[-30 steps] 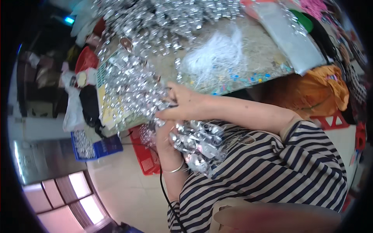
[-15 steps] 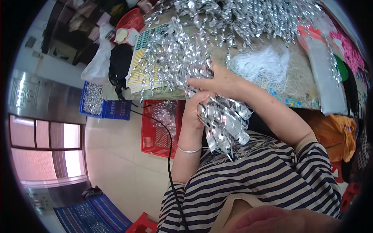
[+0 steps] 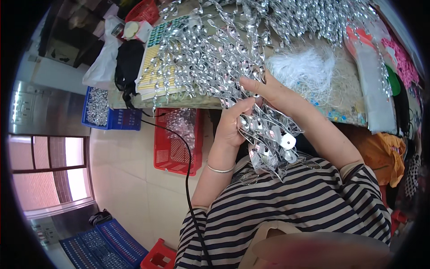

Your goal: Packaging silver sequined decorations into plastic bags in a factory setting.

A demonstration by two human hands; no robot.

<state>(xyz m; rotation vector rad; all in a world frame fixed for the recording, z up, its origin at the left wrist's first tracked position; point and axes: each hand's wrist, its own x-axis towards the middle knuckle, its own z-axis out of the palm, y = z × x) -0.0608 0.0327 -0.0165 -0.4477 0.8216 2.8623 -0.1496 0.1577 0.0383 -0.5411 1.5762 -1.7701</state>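
Note:
A thick bundle of shiny silver twisted strands (image 3: 197,58) trails off the near edge of the table. My left hand (image 3: 233,121) is closed round the bundle, its thumb across the top. Flat silver tabs with small holes make up the gathered ends (image 3: 268,145), which fan out from that hand in front of my striped shirt. Just beyond and to the right, my right hand (image 3: 273,92) holds the same strands, thumb on top; its other fingers are largely hidden among them. The far ends of the strands spread over yellow and green-dotted sheets (image 3: 156,74).
More silver strands (image 3: 313,18) cover the back of the table. White thread (image 3: 304,71) lies in a tangle right of my hands, beside clear plastic bags (image 3: 376,89). Below the left edge stand a blue basket (image 3: 127,119) and a red crate (image 3: 174,166). A black cable (image 3: 188,179) hangs past my left arm.
Both hands and the bundle have shifted slightly right against the table. The tab ends have turned and spread, showing more flat faces. My right thumb is lifted a little more.

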